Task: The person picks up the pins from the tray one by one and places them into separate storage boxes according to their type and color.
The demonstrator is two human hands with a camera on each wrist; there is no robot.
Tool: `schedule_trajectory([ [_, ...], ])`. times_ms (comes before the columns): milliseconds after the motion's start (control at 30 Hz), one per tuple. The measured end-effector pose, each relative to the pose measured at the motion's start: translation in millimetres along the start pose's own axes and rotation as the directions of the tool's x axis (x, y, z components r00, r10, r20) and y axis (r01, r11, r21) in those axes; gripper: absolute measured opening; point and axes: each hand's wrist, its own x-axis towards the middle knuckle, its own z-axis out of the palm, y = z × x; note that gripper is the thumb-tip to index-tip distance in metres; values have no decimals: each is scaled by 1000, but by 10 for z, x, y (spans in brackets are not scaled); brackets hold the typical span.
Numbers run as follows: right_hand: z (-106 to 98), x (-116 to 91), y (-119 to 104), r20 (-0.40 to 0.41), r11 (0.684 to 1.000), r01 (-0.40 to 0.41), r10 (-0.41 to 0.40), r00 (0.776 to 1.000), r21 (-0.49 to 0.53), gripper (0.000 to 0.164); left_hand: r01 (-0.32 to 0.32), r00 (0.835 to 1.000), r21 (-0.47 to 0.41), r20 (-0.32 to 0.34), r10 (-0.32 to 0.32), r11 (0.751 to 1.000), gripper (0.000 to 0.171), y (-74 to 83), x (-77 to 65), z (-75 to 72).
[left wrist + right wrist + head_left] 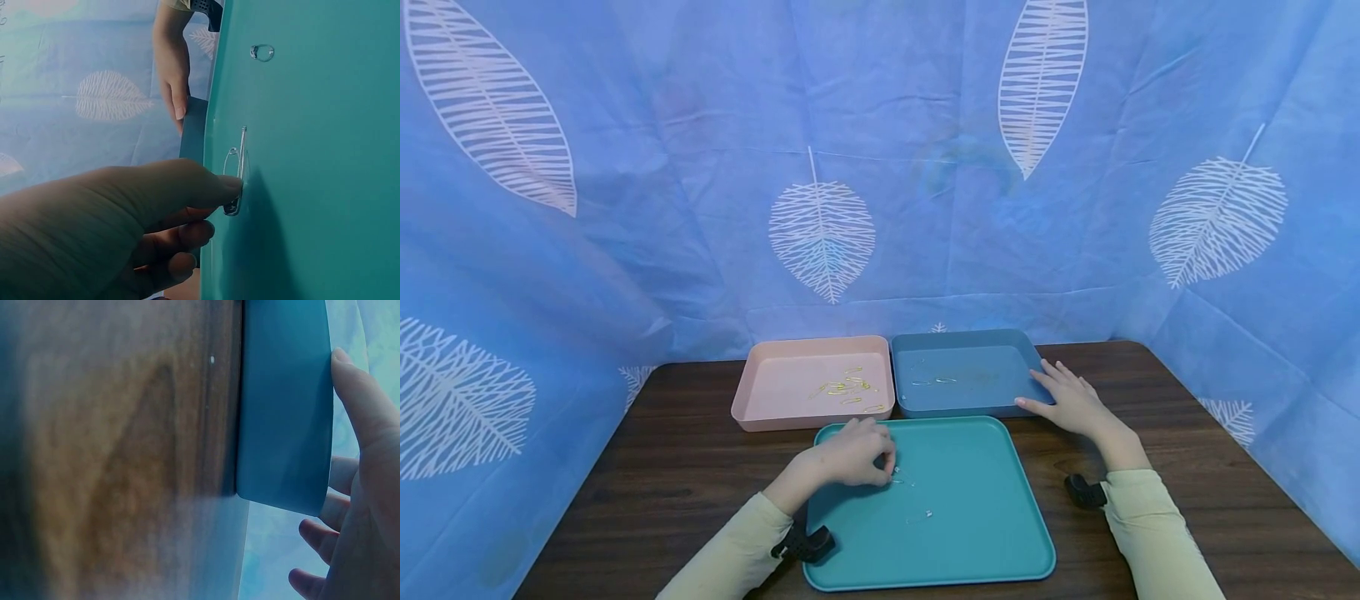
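Observation:
My left hand (854,454) is over the upper left of a teal tray (970,550). Its thumb and finger pinch a silver safety pin (243,150), seen close up in the left wrist view; a thin loop beside the shaft may be its other arm or a second pin. Another silver safety pin (928,514) lies on the teal tray. At the right end of a blue tray (955,410), my right hand (1072,402) has its fingers spread, the thumb touching the rim in the right wrist view.
Left of the blue tray stands a pink tray (775,383) holding several gold safety pins (847,386). A few silver pins (945,380) lie in the blue tray. All trays are on a dark wooden table (677,467), with a blue leaf-patterned cloth (895,233) behind.

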Motion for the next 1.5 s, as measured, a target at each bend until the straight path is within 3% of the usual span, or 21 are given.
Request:
schedule_trajectory([
  [400,-8,6,-22,13,1000,-11,11,1000,2,84,-24,989,73,-143,34,997,19,52,98,-103],
  [733,-22,-9,-22,13,1000,-7,7,1000,0,83,0,948,217,-310,69,976,17,168,292,-247],
  [1067,-25,-12,-44,14,1000,-6,6,1000,11,83,68,895,369,-433,106,927,14,217,594,-330],
  [1267,-29,-10,-42,5,1000,-4,4,1000,15,83,103,873,407,-475,113,908,12,218,813,-357],
  [1400,-22,-15,-23,-4,1000,-1,1,1000,27,82,126,867,416,-488,104,900,11,207,949,-358],
  [1500,-14,-23,-15,-3,1000,-1,1,1000,27,81,135,871,396,-484,82,909,12,205,1036,-351],
])
